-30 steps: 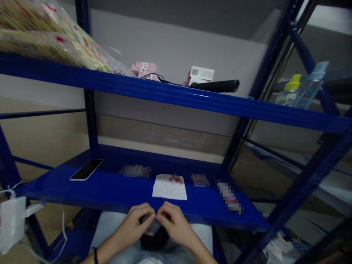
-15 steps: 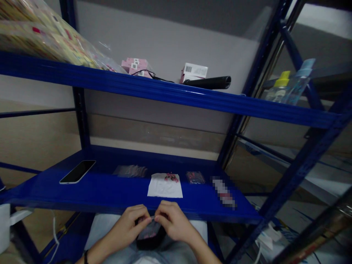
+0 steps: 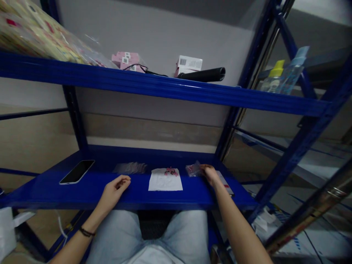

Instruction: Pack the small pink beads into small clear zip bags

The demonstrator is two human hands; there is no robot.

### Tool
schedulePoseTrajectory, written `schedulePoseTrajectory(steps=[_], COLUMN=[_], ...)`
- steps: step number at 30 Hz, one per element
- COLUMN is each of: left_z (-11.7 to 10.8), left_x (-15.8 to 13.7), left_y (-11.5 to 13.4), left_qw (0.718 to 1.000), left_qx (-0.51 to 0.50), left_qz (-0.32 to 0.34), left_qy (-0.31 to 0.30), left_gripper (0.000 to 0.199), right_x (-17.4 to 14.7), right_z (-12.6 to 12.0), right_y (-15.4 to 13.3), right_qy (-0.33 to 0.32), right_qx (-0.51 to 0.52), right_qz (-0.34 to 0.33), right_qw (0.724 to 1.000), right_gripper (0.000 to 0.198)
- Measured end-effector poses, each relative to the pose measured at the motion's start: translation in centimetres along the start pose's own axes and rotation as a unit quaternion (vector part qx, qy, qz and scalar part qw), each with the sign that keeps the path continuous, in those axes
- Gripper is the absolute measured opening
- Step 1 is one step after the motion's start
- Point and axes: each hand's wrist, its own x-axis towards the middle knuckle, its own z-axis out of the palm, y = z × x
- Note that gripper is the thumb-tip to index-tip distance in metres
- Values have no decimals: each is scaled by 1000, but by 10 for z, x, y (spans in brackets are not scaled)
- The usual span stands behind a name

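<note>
My right hand reaches to the right side of the blue shelf, its fingers pinching the edge of a small clear plastic bag with pink pieces in it. My left hand hovers over the front of the shelf, fingers curled in, and I see nothing in it. Beyond that hand lies a row of overlapping clear plastic bags. Between my hands is a white sheet of paper, with a small heap of pink and dark pieces on its far right corner.
A phone lies at the left of the blue shelf. Beyond my right wrist is a flat white and red item. Overhead, the upper shelf carries pink boxes, a black tube and spray bottles.
My hands have parted from the clear bag held together over my lap. The right has gone to the bag at the right of the shelf; the left has moved left and forward.
</note>
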Motion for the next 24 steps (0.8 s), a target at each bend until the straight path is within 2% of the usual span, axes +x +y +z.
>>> schedulePoseTrajectory(steps=[3,5,7,9,11,14,17,20,24], left_z=[-9,-19,-28,-34,-36,-37,-38,-40,-41], left_x=[22,42,64,85,104,128,144,151,143], left_y=[-5,-7,-10,-14,-18,-22,-26,-31,-35], left_qw=[997,989,975,950,925,910,897,890,895], left_qx=[68,138,210,281,322,334,337,333,327], left_qz=[21,46,56,41,17,-13,-37,-42,-42], left_qy=[11,-4,-53,-133,-199,-246,-284,-309,-302], left_gripper=[37,38,44,56,70,86,88,81,79], right_x=[-2,-9,-20,-37,-59,-87,-103,-108,-113], right_z=[-8,-11,-8,3,19,42,57,62,65], right_y=[9,14,17,19,20,19,18,15,12], right_qy=[27,52,58,40,15,-12,-35,-42,-62], right_qx=[-65,-119,-196,-262,-270,-256,-249,-255,-246], right_qz=[7,-5,-42,-99,-155,-262,-332,-348,-353], right_qw=[997,991,978,959,950,930,909,901,901], right_gripper=[17,18,22,27,29,27,25,24,25])
